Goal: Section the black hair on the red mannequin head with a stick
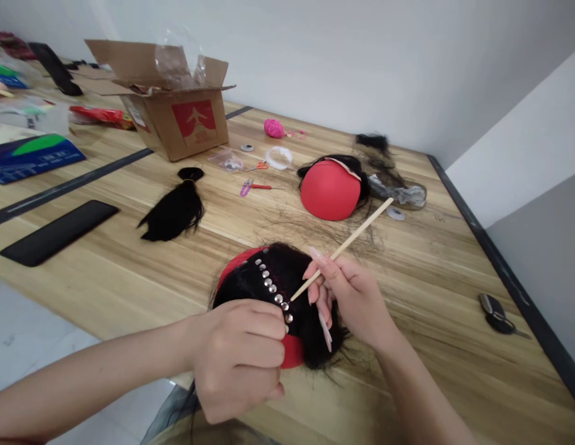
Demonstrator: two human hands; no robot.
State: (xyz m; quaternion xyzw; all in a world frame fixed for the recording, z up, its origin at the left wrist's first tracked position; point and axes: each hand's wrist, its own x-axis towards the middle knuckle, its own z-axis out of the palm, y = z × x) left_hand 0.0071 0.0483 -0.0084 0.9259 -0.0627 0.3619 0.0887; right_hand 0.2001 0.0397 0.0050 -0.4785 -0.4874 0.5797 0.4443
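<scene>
A red dome form covered with black hair sits at the near edge of the wooden table. A row of silver pins runs across the hair. My left hand is curled over the form's near side, fingers closed on hair by the lowest pin. My right hand pinches a long wooden stick, its tip touching the hair beside the pins.
A second red form with hair lies farther back. A loose black hair bundle, scissors, pink thread, a cardboard box, a black flat strip and keys lie around.
</scene>
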